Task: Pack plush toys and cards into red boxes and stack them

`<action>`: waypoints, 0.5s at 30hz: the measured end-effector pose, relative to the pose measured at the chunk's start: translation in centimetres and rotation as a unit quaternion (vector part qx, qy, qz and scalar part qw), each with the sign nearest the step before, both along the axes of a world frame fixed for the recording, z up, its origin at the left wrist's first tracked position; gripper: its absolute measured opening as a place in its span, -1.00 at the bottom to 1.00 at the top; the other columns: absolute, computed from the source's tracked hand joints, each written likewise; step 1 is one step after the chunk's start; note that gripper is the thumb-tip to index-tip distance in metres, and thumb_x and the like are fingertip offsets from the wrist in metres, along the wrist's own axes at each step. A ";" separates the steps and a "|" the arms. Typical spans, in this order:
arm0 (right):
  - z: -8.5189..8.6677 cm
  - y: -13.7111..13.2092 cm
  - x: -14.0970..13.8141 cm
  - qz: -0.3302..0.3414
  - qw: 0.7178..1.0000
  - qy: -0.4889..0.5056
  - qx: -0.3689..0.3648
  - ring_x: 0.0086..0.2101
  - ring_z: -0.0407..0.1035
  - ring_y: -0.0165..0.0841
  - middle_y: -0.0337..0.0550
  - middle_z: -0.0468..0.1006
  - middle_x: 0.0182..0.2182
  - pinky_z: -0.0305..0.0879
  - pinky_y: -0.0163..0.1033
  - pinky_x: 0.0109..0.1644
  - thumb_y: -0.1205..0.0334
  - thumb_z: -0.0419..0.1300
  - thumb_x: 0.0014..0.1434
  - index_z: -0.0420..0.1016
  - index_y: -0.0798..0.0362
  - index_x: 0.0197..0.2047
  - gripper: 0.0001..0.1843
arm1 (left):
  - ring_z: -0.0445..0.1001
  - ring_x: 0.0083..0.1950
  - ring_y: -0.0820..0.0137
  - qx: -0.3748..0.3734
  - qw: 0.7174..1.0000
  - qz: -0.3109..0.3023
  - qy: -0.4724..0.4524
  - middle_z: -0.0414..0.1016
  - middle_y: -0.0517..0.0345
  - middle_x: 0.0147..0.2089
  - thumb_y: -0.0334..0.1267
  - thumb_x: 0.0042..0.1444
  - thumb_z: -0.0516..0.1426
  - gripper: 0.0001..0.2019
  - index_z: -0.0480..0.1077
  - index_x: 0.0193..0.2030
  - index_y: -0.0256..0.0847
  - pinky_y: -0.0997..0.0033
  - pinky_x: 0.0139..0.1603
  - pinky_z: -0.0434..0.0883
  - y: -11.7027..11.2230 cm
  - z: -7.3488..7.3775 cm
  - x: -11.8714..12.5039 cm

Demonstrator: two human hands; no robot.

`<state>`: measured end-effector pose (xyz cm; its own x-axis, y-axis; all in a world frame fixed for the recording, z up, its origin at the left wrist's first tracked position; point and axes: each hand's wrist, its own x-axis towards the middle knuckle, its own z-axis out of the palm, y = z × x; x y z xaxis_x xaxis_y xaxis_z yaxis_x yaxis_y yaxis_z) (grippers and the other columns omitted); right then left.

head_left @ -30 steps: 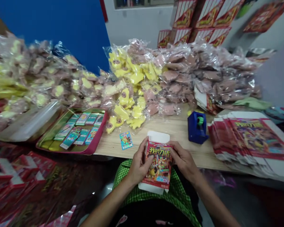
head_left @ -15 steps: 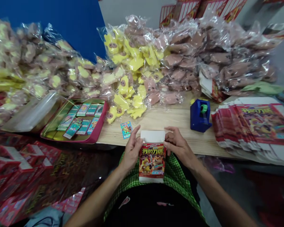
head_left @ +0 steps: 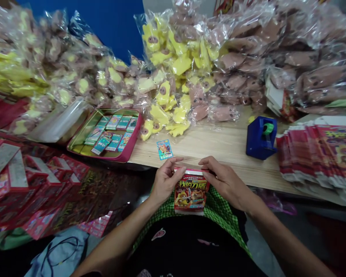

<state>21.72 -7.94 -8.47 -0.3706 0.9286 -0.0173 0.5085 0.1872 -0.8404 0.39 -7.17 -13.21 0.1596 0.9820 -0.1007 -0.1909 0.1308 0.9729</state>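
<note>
A red printed cardboard box (head_left: 191, 196) with yellow lettering and cartoon animals is at my lap, its front facing up toward me. My left hand (head_left: 165, 181) pinches its upper left corner, the thumb on the front edge. At the upper right corner my right hand (head_left: 223, 181) grips with thumb and bent fingers. The top flap shows only as a thin white strip between the hands. On the table just beyond my left hand lies a blue picture card (head_left: 164, 149).
A pink-rimmed tray (head_left: 132, 150) of small card packs stands left. Yellow and brown toys in clear bags (head_left: 164, 94) pile along the back. To the right are a blue tape dispenser (head_left: 261, 138) and stacked flat boxes (head_left: 296, 150). Red boxes (head_left: 43, 173) fill the lower left.
The box's white top flap stood up facing me before; now it is folded over, leaving a thin strip. Both hands stay at its top corners. The view has shifted left.
</note>
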 end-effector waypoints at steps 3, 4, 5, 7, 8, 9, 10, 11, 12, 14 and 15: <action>-0.2 -0.1 -0.4 -0.001 0.998 -0.046 0.031 -0.43 0.30 -0.31 -0.25 0.44 -0.43 0.11 -0.22 -0.33 0.18 -0.02 0.44 0.23 -0.04 -0.25 -0.83 | 0.54 -0.28 0.38 0.019 0.999 -0.023 0.038 0.64 0.10 -0.24 0.04 0.14 0.35 -0.59 0.60 -0.02 -0.21 0.42 -0.20 0.49 0.3 0.3 -0.4; -0.4 -0.2 -0.6 -0.005 0.997 -0.057 0.045 -0.44 0.28 -0.31 -0.24 0.42 -0.44 0.09 -0.22 -0.34 0.19 -0.02 0.43 0.21 -0.04 -0.28 -0.81 | 0.57 -0.24 0.34 0.028 0.998 -0.037 0.053 0.67 0.07 -0.20 0.06 0.15 0.33 -0.62 0.63 -0.07 -0.20 0.38 -0.16 0.50 0.4 0.2 -0.7; -0.7 -0.3 -0.7 -0.010 0.996 -0.063 0.061 -0.45 0.28 -0.30 -0.23 0.41 -0.45 0.08 -0.21 -0.35 0.20 -0.03 0.43 0.20 -0.04 -0.29 -0.80 | 0.59 -0.19 0.30 0.040 0.995 -0.052 0.069 0.68 0.04 -0.18 0.07 0.17 0.31 -0.64 0.65 -0.13 -0.20 0.34 -0.12 0.52 0.6 0.2 -1.1; -1.2 -0.7 -1.0 0.001 0.994 -0.067 0.083 -0.40 0.32 -0.27 -0.18 0.44 -0.39 0.14 -0.19 -0.31 0.21 -0.06 0.44 0.22 -0.05 -0.26 -0.81 | 0.62 -0.14 0.25 0.079 0.989 -0.082 0.099 0.69 -0.01 -0.17 0.09 0.24 0.25 -0.63 0.67 -0.15 -0.19 0.27 -0.05 0.54 0.9 0.0 -1.9; -1.4 -0.9 -1.1 0.018 0.994 -0.063 0.088 -0.34 0.36 -0.25 -0.14 0.46 -0.33 0.19 -0.17 -0.26 0.22 -0.06 0.45 0.26 -0.05 -0.22 -0.83 | 0.63 -0.12 0.24 0.108 0.983 -0.098 0.111 0.70 -0.02 -0.15 0.09 0.28 0.22 -0.62 0.67 -0.13 -0.19 0.24 -0.03 0.55 1.0 -0.1 -2.4; -1.6 -1.0 -1.1 0.039 0.994 -0.056 0.090 -0.28 0.39 -0.23 -0.11 0.47 -0.26 0.24 -0.15 -0.21 0.22 -0.06 0.45 0.28 -0.05 -0.17 -0.84 | 0.64 -0.09 0.23 0.143 0.976 -0.114 0.120 0.70 -0.04 -0.13 0.08 0.30 0.20 -0.63 0.67 -0.11 -0.18 0.21 0.01 0.56 1.2 -0.2 -2.9; -1.8 -1.2 -1.2 0.056 0.993 -0.049 0.092 -0.23 0.40 -0.22 -0.07 0.47 -0.20 0.28 -0.14 -0.15 0.23 -0.06 0.46 0.30 -0.04 -0.13 -0.85 | 0.65 -0.06 0.22 0.178 0.967 -0.130 0.127 0.70 -0.05 -0.09 0.06 0.30 0.21 -0.65 0.67 -0.09 -0.16 0.18 0.05 0.56 1.4 -0.4 -3.4; -2.1 -1.2 -1.1 0.065 0.992 -0.042 0.097 -0.19 0.41 -0.21 -0.05 0.47 -0.17 0.30 -0.12 -0.11 0.25 -0.06 0.45 0.31 -0.04 -0.11 -0.85 | 0.65 -0.01 0.22 0.210 0.958 -0.146 0.133 0.69 -0.06 -0.04 0.02 0.30 0.23 -0.69 0.66 -0.05 -0.14 0.14 0.09 0.56 1.5 -0.5 -3.8; -2.4 -1.3 -1.1 0.063 0.992 -0.033 0.102 -0.18 0.41 -0.21 -0.04 0.47 -0.16 0.31 -0.12 -0.10 0.27 -0.06 0.44 0.32 -0.03 -0.10 -0.85 | 0.64 0.04 0.21 0.237 0.947 -0.162 0.141 0.68 -0.06 0.01 -0.02 0.28 0.26 -0.72 0.64 -0.01 -0.11 0.11 0.13 0.55 1.6 -0.6 -4.1; -3.0 -1.2 -0.9 0.029 0.995 -0.005 0.096 -0.22 0.40 -0.23 -0.08 0.48 -0.20 0.30 -0.14 -0.14 0.29 -0.03 0.42 0.33 -0.02 -0.10 -0.87 | 0.61 0.14 0.21 0.270 0.929 -0.185 0.172 0.64 -0.06 0.11 -0.11 0.25 0.31 -0.69 0.59 0.10 -0.06 0.06 0.20 0.53 1.6 -0.8 -4.4; -3.3 -1.1 -0.7 0.010 0.997 0.019 0.079 -0.25 0.40 -0.25 -0.12 0.48 -0.23 0.30 -0.16 -0.16 0.28 0.00 0.42 0.34 -0.02 -0.09 -0.89 | 0.58 0.17 0.21 0.278 0.923 -0.185 0.191 0.62 -0.06 0.15 -0.15 0.26 0.30 -0.65 0.54 0.17 -0.04 0.05 0.22 0.52 1.5 -0.9 -4.4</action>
<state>21.02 -9.08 -11.82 -0.3862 0.9113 0.1428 0.4712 0.3280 -0.8188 -4.05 -5.66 -14.10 0.5521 0.7835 0.2851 0.1364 -0.4222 0.8962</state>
